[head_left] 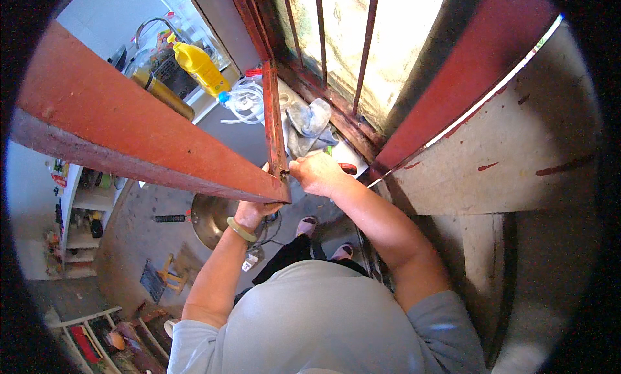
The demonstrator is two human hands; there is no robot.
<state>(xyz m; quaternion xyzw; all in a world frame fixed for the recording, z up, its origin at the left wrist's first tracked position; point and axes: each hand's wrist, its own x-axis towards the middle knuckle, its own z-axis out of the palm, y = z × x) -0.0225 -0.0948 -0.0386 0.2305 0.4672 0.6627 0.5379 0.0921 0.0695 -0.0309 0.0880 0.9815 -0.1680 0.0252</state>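
Observation:
My left hand (pixel 257 210), with a pale bangle at the wrist, grips the lower corner of a red-painted wooden window frame (pixel 187 151) from below; its fingertips show on the far side. Against that same corner, my right hand (pixel 317 173) is closed around a red-handled tool (pixel 348 169). The handle sticks out at the right of the hand, and the rest is mostly hidden by the fingers. A small dark metal piece (pixel 284 173) shows at the frame's edge, between the two hands; I cannot tell whether it belongs to the tool or the frame.
Beyond the frame stand a yellow jug (pixel 199 67), coiled clear tubing (pixel 247 101) and a grey cloth (pixel 312 131). A barred window (pixel 336 44) is at the upper right. Below lie a wok (pixel 210 222) and a small wooden stool (pixel 173 275). White shelves (pixel 90 203) stand left.

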